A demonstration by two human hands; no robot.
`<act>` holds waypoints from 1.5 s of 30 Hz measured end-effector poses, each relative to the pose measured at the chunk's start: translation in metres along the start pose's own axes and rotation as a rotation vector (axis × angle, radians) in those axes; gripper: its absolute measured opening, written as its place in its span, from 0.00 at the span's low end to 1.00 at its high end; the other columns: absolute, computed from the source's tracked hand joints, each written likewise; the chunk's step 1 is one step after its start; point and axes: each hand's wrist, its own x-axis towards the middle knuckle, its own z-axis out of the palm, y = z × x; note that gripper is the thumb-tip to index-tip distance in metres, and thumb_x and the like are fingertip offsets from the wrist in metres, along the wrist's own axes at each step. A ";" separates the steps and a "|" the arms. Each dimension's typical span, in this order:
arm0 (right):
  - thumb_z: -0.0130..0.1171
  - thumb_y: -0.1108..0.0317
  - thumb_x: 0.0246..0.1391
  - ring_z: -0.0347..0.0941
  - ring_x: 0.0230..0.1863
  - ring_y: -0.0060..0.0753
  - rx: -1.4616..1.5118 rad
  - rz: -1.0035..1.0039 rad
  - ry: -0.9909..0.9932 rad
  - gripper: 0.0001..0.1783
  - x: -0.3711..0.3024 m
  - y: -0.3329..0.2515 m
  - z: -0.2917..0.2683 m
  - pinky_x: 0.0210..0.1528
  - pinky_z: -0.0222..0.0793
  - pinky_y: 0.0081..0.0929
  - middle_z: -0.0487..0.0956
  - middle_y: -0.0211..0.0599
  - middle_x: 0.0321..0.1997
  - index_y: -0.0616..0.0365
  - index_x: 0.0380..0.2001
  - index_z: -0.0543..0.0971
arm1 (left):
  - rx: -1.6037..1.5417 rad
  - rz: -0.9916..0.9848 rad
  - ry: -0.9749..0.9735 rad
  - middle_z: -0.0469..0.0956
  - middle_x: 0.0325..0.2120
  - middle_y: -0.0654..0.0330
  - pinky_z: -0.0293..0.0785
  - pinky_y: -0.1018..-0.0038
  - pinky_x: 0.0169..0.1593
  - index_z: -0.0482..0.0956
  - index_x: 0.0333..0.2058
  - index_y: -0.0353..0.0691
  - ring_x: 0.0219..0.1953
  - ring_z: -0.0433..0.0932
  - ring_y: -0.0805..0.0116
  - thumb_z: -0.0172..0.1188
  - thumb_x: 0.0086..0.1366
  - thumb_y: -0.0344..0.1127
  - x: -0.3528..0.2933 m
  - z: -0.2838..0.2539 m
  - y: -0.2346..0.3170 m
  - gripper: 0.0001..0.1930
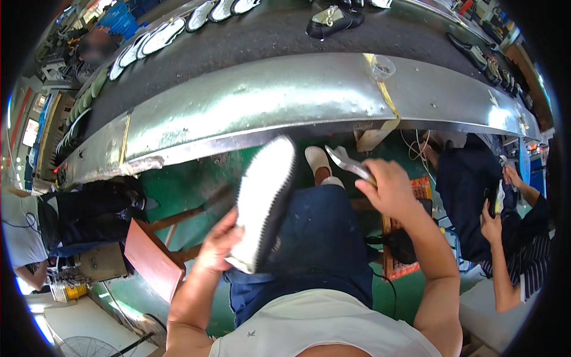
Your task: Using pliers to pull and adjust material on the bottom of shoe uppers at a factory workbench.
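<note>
My left hand (221, 243) grips a shoe (264, 190) by its heel end, toe pointing away. The shoe's white underside, with a jagged edge all round, faces up, and a dark side shows on its right; it is slightly blurred. Above my right knee, my right hand (389, 185) is closed round the handles of metal lasting pliers (346, 162). Their jaws point left, apart from the shoe. My fingers partly hide the handles.
A metal-edged bench (250, 89) with a dark top crosses ahead. White pieces (162, 37) line its far left; a black shoe (330, 22) stands near its middle. A clear cup (382, 68) sits on the edge. A co-worker (505, 238) sits at right, a brown stool (153, 256) at left.
</note>
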 end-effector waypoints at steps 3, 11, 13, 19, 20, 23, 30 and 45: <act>0.66 0.50 0.55 0.74 0.43 0.50 -0.172 -0.192 0.255 0.26 0.066 0.033 0.000 0.45 0.67 0.42 0.79 0.42 0.41 0.59 0.47 0.75 | 0.112 0.170 -0.038 0.75 0.58 0.45 0.78 0.59 0.59 0.61 0.68 0.32 0.56 0.79 0.52 0.64 0.65 0.34 0.053 0.007 0.096 0.35; 0.69 0.53 0.50 0.74 0.45 0.50 -0.163 -0.090 0.258 0.24 0.141 0.091 0.021 0.50 0.70 0.45 0.78 0.42 0.41 0.59 0.44 0.77 | 0.764 0.365 0.219 0.80 0.51 0.50 0.79 0.70 0.51 0.58 0.70 0.34 0.47 0.82 0.66 0.60 0.68 0.33 0.354 0.072 0.282 0.35; 0.69 0.52 0.49 0.74 0.44 0.50 -0.115 -0.154 0.254 0.25 0.148 0.089 0.020 0.49 0.70 0.45 0.78 0.42 0.41 0.59 0.44 0.77 | 1.585 0.633 0.369 0.74 0.60 0.46 0.75 0.62 0.58 0.57 0.71 0.37 0.53 0.81 0.54 0.65 0.64 0.42 0.413 0.082 0.294 0.41; 0.71 0.53 0.47 0.74 0.41 0.48 -0.094 -0.159 0.232 0.25 0.152 0.100 0.013 0.46 0.70 0.43 0.78 0.40 0.40 0.57 0.43 0.77 | 2.446 0.988 0.190 0.81 0.49 0.47 0.75 0.58 0.57 0.75 0.56 0.45 0.58 0.76 0.50 0.56 0.68 0.44 0.494 0.073 0.229 0.21; 0.71 0.54 0.47 0.74 0.41 0.48 -0.074 -0.139 0.206 0.25 0.153 0.100 0.011 0.46 0.70 0.42 0.78 0.40 0.40 0.57 0.42 0.77 | 2.333 1.061 0.110 0.83 0.45 0.47 0.76 0.56 0.55 0.75 0.56 0.46 0.54 0.79 0.48 0.54 0.68 0.44 0.493 0.077 0.233 0.20; 0.72 0.54 0.45 0.74 0.41 0.47 -0.064 -0.126 0.190 0.24 0.153 0.104 0.008 0.45 0.70 0.41 0.78 0.39 0.40 0.57 0.41 0.78 | 1.787 1.105 0.256 0.84 0.38 0.47 0.78 0.54 0.49 0.80 0.51 0.45 0.40 0.84 0.46 0.51 0.69 0.44 0.498 0.072 0.267 0.18; 0.75 0.55 0.39 0.75 0.39 0.44 -0.074 -0.115 0.166 0.27 0.167 0.106 0.010 0.42 0.70 0.40 0.77 0.37 0.40 0.57 0.41 0.78 | 1.418 0.635 0.886 0.72 0.60 0.39 0.67 0.59 0.66 0.69 0.62 0.30 0.63 0.72 0.43 0.58 0.63 0.58 0.632 -0.006 0.363 0.39; 0.75 0.53 0.39 0.76 0.38 0.40 0.009 -0.065 0.067 0.27 0.174 0.102 0.012 0.40 0.69 0.36 0.78 0.35 0.38 0.56 0.41 0.79 | 1.198 0.174 0.467 0.81 0.37 0.52 0.75 0.65 0.31 0.80 0.43 0.28 0.28 0.79 0.61 0.67 0.60 0.60 0.734 -0.037 0.403 0.33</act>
